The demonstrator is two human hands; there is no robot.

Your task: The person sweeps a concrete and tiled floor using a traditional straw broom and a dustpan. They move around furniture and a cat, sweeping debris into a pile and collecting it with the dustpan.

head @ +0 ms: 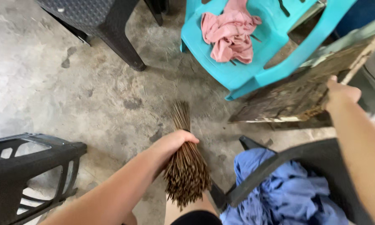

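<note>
My left hand (173, 143) is closed around a bundle of thin brown sticks, a stick broom (186, 166), held over the concrete floor with its thick cut end toward me and its thin tips pointing away. My right hand (341, 93) grips the edge of a weathered, dirty wooden board (296, 96) that leans tilted beside a turquoise plastic chair (254, 66).
A pink cloth (231, 35) lies on the turquoise chair. A dark plastic chair (321, 162) at lower right holds a blue cloth (285, 196). Another black plastic chair (25, 171) lies at lower left, and a dark chair leg (123, 46) stands at the top. The floor is stained grey concrete.
</note>
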